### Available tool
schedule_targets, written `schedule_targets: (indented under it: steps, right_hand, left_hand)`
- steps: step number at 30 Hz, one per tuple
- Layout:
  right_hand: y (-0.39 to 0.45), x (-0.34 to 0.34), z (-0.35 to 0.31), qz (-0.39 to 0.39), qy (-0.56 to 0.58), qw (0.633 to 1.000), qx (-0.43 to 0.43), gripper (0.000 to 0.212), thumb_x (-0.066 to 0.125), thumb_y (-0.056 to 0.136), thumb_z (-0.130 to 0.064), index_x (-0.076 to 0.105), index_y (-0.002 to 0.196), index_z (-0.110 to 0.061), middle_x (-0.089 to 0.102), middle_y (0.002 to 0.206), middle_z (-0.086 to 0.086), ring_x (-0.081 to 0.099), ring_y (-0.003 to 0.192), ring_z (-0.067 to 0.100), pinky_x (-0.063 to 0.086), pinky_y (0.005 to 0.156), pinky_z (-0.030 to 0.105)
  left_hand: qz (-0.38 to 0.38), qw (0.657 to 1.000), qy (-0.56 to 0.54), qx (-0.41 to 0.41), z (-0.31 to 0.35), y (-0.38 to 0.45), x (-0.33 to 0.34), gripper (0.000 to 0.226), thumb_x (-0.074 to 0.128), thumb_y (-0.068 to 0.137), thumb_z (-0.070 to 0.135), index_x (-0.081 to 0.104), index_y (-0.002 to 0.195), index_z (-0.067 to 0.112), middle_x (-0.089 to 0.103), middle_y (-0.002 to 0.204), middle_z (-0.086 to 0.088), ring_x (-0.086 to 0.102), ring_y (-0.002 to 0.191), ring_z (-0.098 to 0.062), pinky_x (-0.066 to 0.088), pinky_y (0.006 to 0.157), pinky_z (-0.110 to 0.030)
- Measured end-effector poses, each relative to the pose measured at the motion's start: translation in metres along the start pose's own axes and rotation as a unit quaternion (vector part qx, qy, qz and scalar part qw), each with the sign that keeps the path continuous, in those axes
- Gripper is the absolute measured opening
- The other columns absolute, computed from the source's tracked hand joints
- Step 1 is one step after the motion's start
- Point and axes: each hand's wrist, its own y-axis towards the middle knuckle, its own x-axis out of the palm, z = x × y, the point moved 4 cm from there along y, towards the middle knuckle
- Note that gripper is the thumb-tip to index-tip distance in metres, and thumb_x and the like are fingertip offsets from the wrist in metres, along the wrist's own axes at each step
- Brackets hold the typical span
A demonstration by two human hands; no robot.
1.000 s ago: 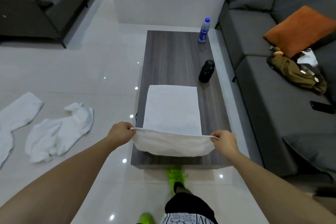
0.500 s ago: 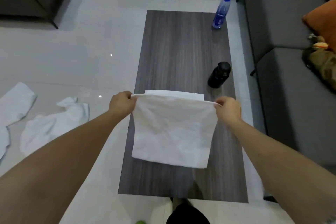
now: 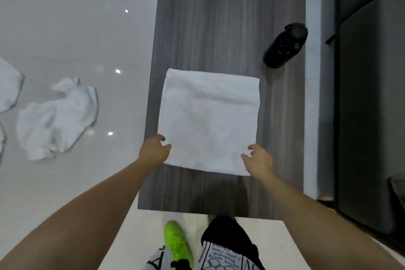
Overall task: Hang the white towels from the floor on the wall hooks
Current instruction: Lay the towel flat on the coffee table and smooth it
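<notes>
A folded towel (image 3: 209,120) lies flat at the centre of the frame on the grey wood-grain bench (image 3: 228,17). The left hand (image 3: 154,151) and right hand (image 3: 258,159) rest at its near corners, each grip released, fingers loose. The cloth looks soft, light and limp, so pinching two corners should suit it. Another towel (image 3: 58,119) lies crumpled on the glossy floor (image 3: 72,17) at middle left.

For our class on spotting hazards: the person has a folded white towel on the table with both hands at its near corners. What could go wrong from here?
1. The black bottle stands at the table edge, close to the folded towel; a sweep could topple it.
2. Crumpled towels lie on the glossy floor, a possible slip hazard.
</notes>
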Motion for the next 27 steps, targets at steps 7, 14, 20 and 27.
schedule_targets:
  steps: [7,14,20,27]
  right_hand:
    - [-0.005,0.063,0.031,0.111,-0.243,0.948,-0.172,0.057,0.066,0.090,-0.022,0.042,0.141,-0.013,0.037,0.147,0.017,0.037,0.133,0.034,0.033,0.111,0.043]
    - [-0.007,0.174,0.009,0.050,-0.351,0.844,-0.403,0.096,0.050,0.084,-0.068,0.024,0.153,-0.006,0.012,0.162,0.021,0.009,0.150,0.039,0.014,0.120,0.055]
    - [-0.045,0.230,0.061,0.061,-0.428,0.818,-0.380,0.128,0.049,0.066,-0.085,0.011,0.155,0.000,-0.004,0.159,0.032,-0.010,0.146,0.049,0.004,0.114,0.069]
    - [-0.088,0.267,0.116,0.250,-0.324,0.800,-0.439,0.044,0.070,0.074,-0.007,0.065,0.118,-0.009,0.062,0.127,0.015,0.059,0.117,0.036,0.037,0.104,0.050]
  left_hand:
    - [0.085,0.962,0.207,0.154,-0.044,0.006,0.049,0.064,0.066,0.086,0.023,0.039,0.144,0.019,0.031,0.150,-0.017,0.035,0.133,-0.038,0.039,0.103,-0.051]
    - [0.022,0.859,0.328,0.392,-0.055,0.002,0.134,0.074,0.052,0.090,0.042,0.023,0.153,0.014,0.015,0.162,-0.012,0.010,0.149,-0.033,0.015,0.119,-0.051]
    - [0.061,0.850,0.338,0.399,-0.108,-0.041,0.172,0.082,0.051,0.081,0.049,0.030,0.150,0.009,0.027,0.156,-0.016,0.022,0.143,-0.039,0.019,0.115,-0.056]
    - [0.123,0.774,0.418,0.460,-0.160,-0.076,0.197,0.047,0.040,0.076,0.005,0.049,0.122,0.009,0.052,0.117,-0.012,0.052,0.100,-0.034,0.041,0.076,-0.045]
